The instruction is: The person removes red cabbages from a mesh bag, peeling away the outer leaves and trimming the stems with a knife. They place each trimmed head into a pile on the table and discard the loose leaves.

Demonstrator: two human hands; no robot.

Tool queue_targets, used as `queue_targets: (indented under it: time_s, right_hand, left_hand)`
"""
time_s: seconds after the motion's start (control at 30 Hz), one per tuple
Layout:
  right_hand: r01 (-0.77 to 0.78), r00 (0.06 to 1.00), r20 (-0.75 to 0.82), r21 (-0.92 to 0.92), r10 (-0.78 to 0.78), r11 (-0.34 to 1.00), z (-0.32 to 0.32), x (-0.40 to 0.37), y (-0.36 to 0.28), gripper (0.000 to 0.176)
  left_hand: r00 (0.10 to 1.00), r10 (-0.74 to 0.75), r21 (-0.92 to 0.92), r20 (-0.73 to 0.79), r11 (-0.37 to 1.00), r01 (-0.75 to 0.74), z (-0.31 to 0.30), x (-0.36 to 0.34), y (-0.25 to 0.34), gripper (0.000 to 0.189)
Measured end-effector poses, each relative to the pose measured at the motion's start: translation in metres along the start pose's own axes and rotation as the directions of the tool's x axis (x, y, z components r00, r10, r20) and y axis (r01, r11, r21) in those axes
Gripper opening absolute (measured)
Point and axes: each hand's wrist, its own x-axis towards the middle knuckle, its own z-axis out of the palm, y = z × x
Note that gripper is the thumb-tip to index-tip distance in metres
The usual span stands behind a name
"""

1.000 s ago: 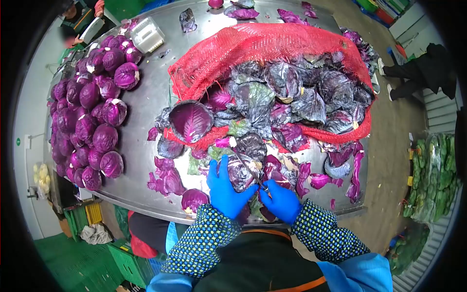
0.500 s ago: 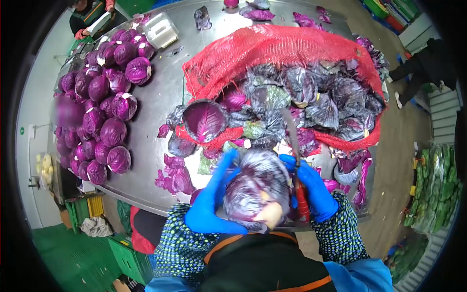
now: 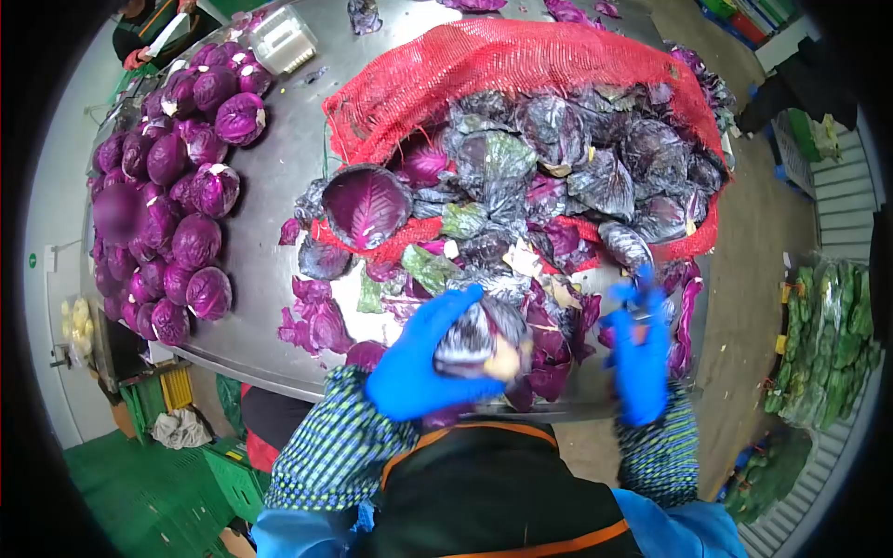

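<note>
My left hand point(image 3: 423, 363), in a blue glove, is wrapped around the left side of a red cabbage point(image 3: 470, 339), its pale cut stem end towards me. My right hand point(image 3: 642, 358), also gloved in blue, is apart from the cabbage, over the table's right side, and smeared by motion. Its fingers are closed on a knife point(image 3: 641, 318), which shows only as a small dark and metallic sliver. A dark outer leaf point(image 3: 625, 245) is just beyond the right fingertips. Loose purple leaves point(image 3: 549, 358) lie beside the held cabbage.
A red mesh sack point(image 3: 521, 51) full of dark outer leaves spreads across the metal table point(image 3: 270, 205). Trimmed cabbages point(image 3: 195, 240) are piled at left, near a clear plastic tub point(image 3: 283, 39). Another person point(image 3: 153, 33) holds a knife at the far left. Bagged green vegetables point(image 3: 823, 344) stand at right.
My right hand has left the cabbage and moved right with the knife. My left hand keeps the cabbage, now turned. A dark leaf has appeared beyond my right hand. The view has shifted slightly.
</note>
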Motion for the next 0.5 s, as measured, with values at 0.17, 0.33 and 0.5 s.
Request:
queue_targets:
  time_s: [0.17, 0.33, 0.5]
  right_hand:
    - [0.131, 0.951, 0.290, -0.057, -0.109, 0.990, 0.048, -0.011, 0.071, 0.048]
    - [0.262, 0.888, 0.450, -0.314, -0.100, 0.913, 0.046, -0.013, 0.059, 0.043]
    - [0.108, 0.904, 0.428, -0.273, 0.020, 0.956, 0.060, 0.029, 0.104, 0.040]
  left_hand:
    - [0.959, -0.047, 0.275, -0.279, 0.953, 0.126, 0.053, 0.002, -0.066, 0.098]
    - [0.920, -0.170, 0.132, -0.353, 0.965, 0.228, 0.062, 0.003, -0.066, 0.098]
    - [0.910, -0.179, 0.163, -0.373, 0.953, 0.254, 0.067, 0.003, -0.062, 0.095]
